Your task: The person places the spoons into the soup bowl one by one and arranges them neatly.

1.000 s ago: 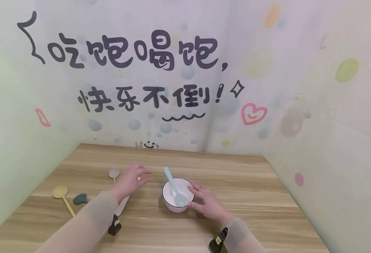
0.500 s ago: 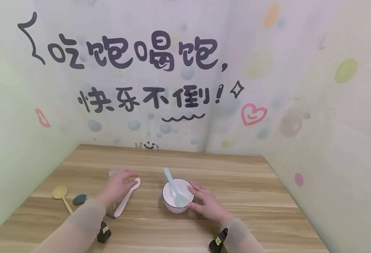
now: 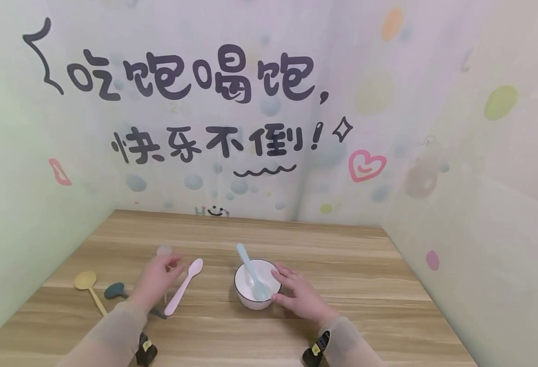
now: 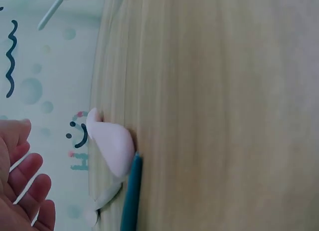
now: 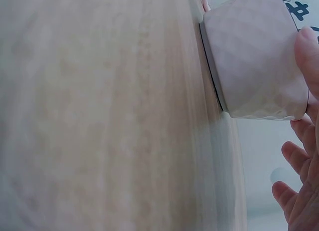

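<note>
My left hand (image 3: 156,278) hovers over a pale grey spoon (image 3: 164,250), partly hiding it. In the left wrist view its fingers (image 4: 31,183) are loosely bent with nothing between them. Just right of this hand lies a pink spoon (image 3: 184,286); a dark teal spoon (image 3: 114,290) runs beneath the wrist. At the table's middle stands a white bowl (image 3: 255,304) with a dark rim, and a light blue spoon (image 3: 246,260) leans in it. My right hand (image 3: 298,293) touches the bowl's right side, fingers spread and thumb (image 5: 306,54) near the rim.
A yellow spoon (image 3: 85,280) lies at the far left, its handle end hidden by the left sleeve. The wooden table (image 3: 333,250) meets a wall (image 3: 250,193) with black lettering at the back, and side walls left and right.
My left hand has moved left, away from the bowl and past the pink spoon, to above the grey spoon. The right hand, the bowl and the blue spoon have stayed put.
</note>
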Motion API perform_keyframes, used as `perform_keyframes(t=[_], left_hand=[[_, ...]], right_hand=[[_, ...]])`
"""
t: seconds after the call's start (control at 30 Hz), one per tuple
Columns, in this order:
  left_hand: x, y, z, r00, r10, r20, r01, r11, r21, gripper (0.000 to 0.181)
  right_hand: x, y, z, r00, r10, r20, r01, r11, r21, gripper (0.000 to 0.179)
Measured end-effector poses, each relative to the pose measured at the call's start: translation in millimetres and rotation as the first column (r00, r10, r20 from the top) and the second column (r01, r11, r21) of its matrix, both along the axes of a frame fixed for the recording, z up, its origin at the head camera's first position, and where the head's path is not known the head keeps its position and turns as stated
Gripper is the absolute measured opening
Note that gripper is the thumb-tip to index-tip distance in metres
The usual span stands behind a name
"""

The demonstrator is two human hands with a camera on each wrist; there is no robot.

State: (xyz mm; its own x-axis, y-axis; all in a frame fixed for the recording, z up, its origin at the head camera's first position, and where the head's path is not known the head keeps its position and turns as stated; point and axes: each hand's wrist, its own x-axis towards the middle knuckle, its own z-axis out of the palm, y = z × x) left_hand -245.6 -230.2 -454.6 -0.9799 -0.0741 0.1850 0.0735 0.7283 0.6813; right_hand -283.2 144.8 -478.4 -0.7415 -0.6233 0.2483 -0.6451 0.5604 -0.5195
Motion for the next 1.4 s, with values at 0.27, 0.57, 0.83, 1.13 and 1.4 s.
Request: perform_keyframes(t=[0.27, 0.57, 0.83, 1.13, 1.4], left_hand=[[6.1, 3.3, -8.2, 0.994, 0.077, 0.079, -0.079, 0.997, 0.011, 0.043], [13.8, 8.0, -12.9, 0.992, 0.104, 0.071, -0.105, 0.994, 0.013, 0.042], [16.4, 8.2, -17.7, 0.986, 0.140, 0.089, -0.139, 0.990, -0.020, 0.044], [17.6, 10.7, -23.3, 0.985, 0.160, 0.061, -0.157, 0.986, -0.056, 0.037], [17.2, 12.3, -26.5, 0.982, 0.174, 0.066, -0.170, 0.983, -0.069, 0.037]], right_hand=[[-0.5, -0.2, -1.2, 1.000, -0.006, 0.006, 0.006, 1.000, 0.010, 0.066], [-0.1, -1.2, -1.0, 1.000, 0.007, -0.004, -0.007, 1.000, 0.011, 0.065], [0.5, -0.5, -1.1, 1.000, 0.004, 0.000, -0.004, 1.000, 0.012, 0.065], [0.9, 0.0, -1.3, 1.000, -0.004, 0.010, 0.003, 1.000, 0.012, 0.065], [0.7, -0.3, -0.5, 1.000, -0.010, 0.017, 0.010, 1.000, 0.014, 0.065]])
